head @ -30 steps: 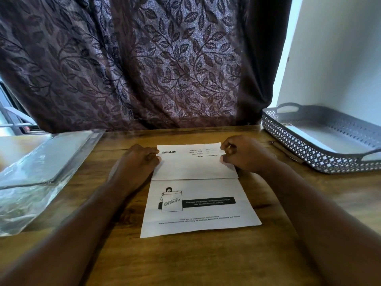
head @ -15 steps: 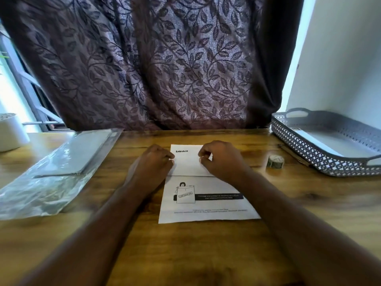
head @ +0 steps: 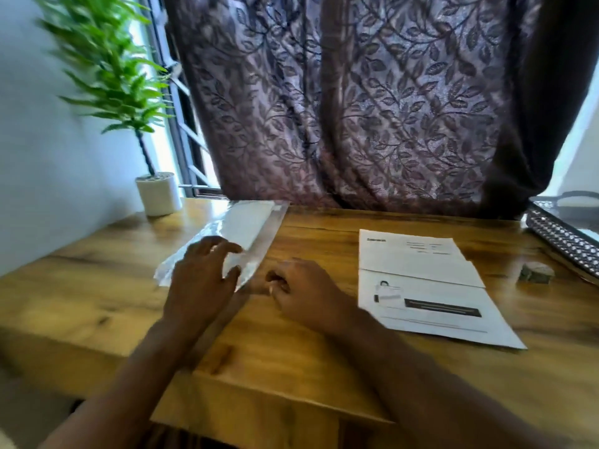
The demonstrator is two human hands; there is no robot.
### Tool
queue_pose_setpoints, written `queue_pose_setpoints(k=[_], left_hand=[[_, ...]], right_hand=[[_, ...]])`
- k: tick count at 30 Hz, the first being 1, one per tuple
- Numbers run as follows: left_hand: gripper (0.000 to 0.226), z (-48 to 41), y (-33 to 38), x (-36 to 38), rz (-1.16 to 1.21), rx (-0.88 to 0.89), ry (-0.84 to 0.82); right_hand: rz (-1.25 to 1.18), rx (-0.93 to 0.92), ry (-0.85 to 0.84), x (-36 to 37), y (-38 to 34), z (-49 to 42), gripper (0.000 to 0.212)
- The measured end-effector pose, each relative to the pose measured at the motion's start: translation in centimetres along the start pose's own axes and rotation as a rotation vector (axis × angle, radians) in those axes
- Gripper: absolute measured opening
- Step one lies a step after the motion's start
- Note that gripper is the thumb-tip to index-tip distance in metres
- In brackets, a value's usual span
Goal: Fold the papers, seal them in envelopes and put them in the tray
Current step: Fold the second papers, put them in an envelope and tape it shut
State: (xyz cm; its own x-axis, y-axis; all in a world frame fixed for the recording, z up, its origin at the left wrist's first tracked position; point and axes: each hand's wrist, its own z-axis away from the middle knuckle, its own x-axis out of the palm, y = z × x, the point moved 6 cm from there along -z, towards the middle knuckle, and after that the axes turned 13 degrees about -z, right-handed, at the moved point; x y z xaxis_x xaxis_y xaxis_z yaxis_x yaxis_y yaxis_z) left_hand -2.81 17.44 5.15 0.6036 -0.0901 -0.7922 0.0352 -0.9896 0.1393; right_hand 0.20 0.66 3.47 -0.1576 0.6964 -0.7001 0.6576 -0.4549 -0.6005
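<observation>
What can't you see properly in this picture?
All in the head view:
- Tray: cut off by the right edge, so its inside is hidden.
- Paper: the print is too small and blurred to read.
- Small object beside the tray: too blurred to tell what it is.
- Clear packet: the left hand covers its near end, and blur hides whether the right hand pinches its corner.

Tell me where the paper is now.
In the head view the paper lies on the right of the table, just right of the right hand and left of the small roll by the tray.
</observation>
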Motion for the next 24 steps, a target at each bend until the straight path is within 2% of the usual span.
queue_pose_setpoints(k=[3, 6, 8, 12, 14, 19, 24], left_hand=[[0.049, 0.9, -5.2, 0.2, -0.113, -0.253, -0.091], [0.078, 2.0, -8.8, 1.7, -0.221, -0.362, -0.249], [0.093, 2.5, -10.3, 2.4, -0.229, -0.433, -0.309], [0.089, 1.6, -11.3, 2.8, -0.155, -0.48, -0.402], [0.09, 1.4, -11.9, 2.6, -0.109, -0.494, -0.428], [0.085, 1.6, -12.4, 2.1, -0.071, -0.478, -0.294], [0.099, 1.4, -11.8, 2.3, -0.068, -0.454, -0.349]], right_hand=[[0.009, -0.032, -0.005, 3.6, -2.7, -1.4, 0.033], [0.018, -0.053, -0.049, 6.8, -4.8, -2.9, 0.042], [0.049, -0.053, -0.082, 8.5, -5.6, -4.0, 0.038], [0.105, -0.041, -0.176, 10.9, -6.8, -6.4, 0.011], [0.138, -0.027, -0.217, 11.9, -7.3, -7.4, 0.008], [0.233, 0.162, -0.325, 13.5, -6.8, -10.8, 0.028], [0.322, 0.328, -0.273, 13.1, -4.2, -14.1, 0.055]])
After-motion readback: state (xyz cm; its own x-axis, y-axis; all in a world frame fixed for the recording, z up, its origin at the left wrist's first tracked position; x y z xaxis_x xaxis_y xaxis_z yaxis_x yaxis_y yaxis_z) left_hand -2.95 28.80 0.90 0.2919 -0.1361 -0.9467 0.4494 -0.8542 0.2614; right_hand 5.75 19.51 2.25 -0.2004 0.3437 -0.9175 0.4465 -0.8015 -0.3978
